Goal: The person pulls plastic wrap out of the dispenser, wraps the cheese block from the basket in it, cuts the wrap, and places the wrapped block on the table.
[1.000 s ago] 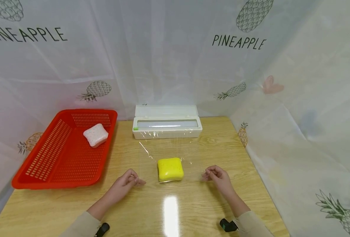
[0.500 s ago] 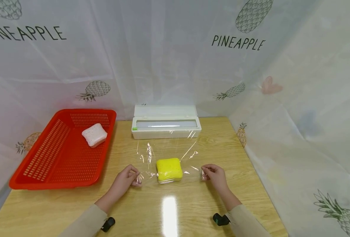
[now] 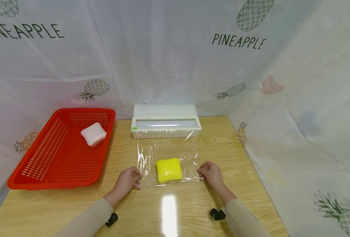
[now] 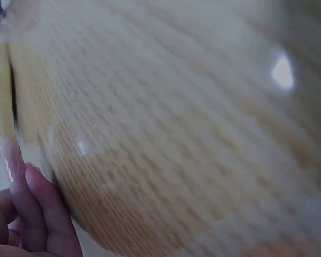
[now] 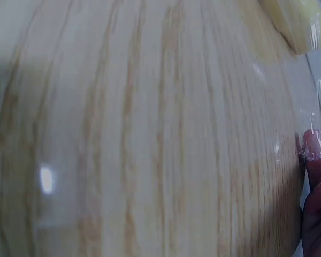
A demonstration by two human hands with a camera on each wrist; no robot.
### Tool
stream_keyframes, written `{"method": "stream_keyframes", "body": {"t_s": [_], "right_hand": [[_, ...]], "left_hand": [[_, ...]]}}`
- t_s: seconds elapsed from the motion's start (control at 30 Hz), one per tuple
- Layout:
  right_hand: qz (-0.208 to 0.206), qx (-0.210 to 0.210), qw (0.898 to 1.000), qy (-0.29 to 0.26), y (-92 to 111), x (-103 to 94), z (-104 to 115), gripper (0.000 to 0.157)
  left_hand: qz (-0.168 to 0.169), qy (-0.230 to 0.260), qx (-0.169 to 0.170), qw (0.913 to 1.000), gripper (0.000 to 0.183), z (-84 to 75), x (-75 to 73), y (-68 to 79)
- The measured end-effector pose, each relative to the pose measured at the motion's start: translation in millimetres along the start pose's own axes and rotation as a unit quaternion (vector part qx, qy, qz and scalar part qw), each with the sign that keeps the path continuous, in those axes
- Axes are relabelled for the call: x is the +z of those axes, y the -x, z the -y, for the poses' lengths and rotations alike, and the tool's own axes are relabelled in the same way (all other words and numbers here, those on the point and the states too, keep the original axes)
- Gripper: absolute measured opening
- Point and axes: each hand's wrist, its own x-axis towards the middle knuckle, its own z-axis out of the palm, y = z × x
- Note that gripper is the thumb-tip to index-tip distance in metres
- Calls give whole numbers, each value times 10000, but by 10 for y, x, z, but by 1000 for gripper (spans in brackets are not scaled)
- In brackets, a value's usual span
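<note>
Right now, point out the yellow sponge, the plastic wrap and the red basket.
Yellow sponge (image 3: 169, 169): head view, middle of its top.
Plastic wrap (image 3: 147, 160): head view, its shiny creases.
Red basket (image 3: 71, 156): head view, bare part of its floor.

A whitish, softly folded curtain (image 3: 169, 65) covers the upper frame and both sides, printed with dark-outlined pineapples (image 3: 255, 14), black PINEAPPLE lettering (image 3: 239, 41) and a faded red heart (image 3: 271, 85) at upper right. Across the lower frame spreads a pale wood-grain table (image 3: 222, 144), bearing a bright white glare (image 3: 169, 215) at bottom centre.
</note>
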Motion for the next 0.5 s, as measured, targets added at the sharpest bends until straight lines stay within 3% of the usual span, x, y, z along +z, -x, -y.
{"method": "stream_keyframes", "body": {"t_s": [0.27,0.5], "right_hand": [[399,-288,9966,660,-17,-6,32,12],[752,98,9957,526,-23,-36,130,6]], "left_hand": [[121,-443,235,9987,10,-11,-5,-28],[387,-870,277,9951,6,4,-13,-80]]}}
